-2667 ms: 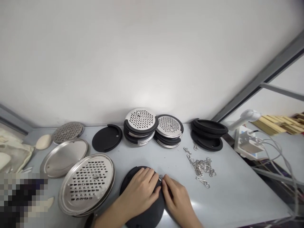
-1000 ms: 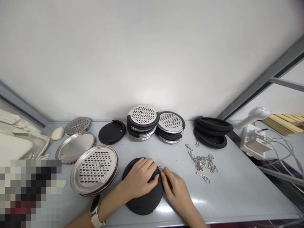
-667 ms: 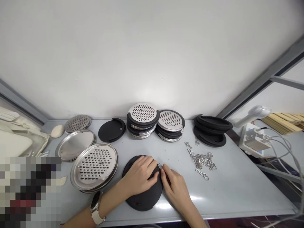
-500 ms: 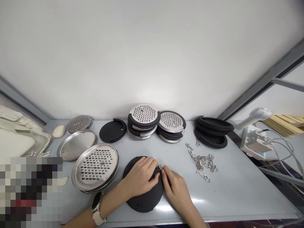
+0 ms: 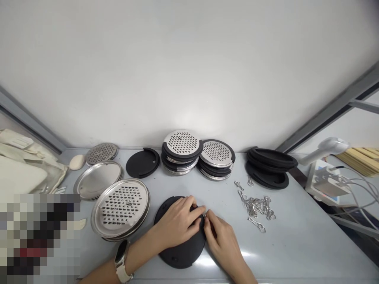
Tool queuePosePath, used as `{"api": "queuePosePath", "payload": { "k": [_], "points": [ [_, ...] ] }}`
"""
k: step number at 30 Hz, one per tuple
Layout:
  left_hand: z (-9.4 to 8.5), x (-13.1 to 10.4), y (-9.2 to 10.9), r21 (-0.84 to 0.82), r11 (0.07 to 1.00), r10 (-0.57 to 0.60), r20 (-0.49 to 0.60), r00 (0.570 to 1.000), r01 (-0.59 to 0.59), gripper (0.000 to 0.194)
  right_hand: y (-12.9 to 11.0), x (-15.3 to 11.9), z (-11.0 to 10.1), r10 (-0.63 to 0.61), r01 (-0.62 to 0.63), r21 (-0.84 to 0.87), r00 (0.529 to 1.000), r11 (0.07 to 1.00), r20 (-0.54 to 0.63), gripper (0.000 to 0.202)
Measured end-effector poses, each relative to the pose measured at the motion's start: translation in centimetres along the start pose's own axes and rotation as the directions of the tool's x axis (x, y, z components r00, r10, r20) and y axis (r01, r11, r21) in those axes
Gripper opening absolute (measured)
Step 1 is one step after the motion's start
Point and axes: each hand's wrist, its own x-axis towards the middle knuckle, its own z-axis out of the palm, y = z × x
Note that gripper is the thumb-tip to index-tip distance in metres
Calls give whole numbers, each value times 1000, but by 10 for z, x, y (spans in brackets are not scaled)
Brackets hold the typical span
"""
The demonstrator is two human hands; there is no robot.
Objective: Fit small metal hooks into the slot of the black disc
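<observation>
A black round plastic holder (image 5: 184, 251) lies on the table right in front of me. My left hand (image 5: 181, 221) rests over it, its fingers bent and closed on the holder's right edge. My right hand (image 5: 219, 232) is just to the right, thumb and forefinger pinching a small metal wire clip (image 5: 204, 214) against that same edge. Most of the clip is hidden by the fingertips. Several loose wire clips (image 5: 257, 207) lie in a heap to the right of my hands. On the left, a round metal grater plate (image 5: 122, 205) tops a stack.
Smooth metal discs (image 5: 99, 179) and a perforated disc (image 5: 101, 153) stand at the left. Along the wall are a black holder (image 5: 142, 163), two stacks of graters (image 5: 182, 142) (image 5: 216, 153) and more black holders (image 5: 271, 157). A white scanner (image 5: 328, 148) is at the right.
My left fingers have stretched further over the holder's right edge toward the clip. The right fingertips have come closer in, covering more of the clip. The view has shifted slightly.
</observation>
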Motion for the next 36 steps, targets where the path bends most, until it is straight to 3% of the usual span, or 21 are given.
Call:
{"api": "queuePosePath", "payload": {
  "k": [8,23,30,36],
  "points": [
    [1,0,0,-2,1000,-19,7,1000,19,31,2,-1,0,66,-68,153,998,986,15,23],
    [4,-1,-2,31,999,35,-28,999,-34,30,4,-1,1,25,-26,113,1000,993,8,24],
    [3,-1,-1,23,1000,1,-29,1000,0,28,5,0,2,9,-9,44,1000,999,-2,26],
    [3,0,0,34,996,85,-85,993,-82,36,2,2,0,1,-1,27,1000,1000,-13,26]
  ]
}}
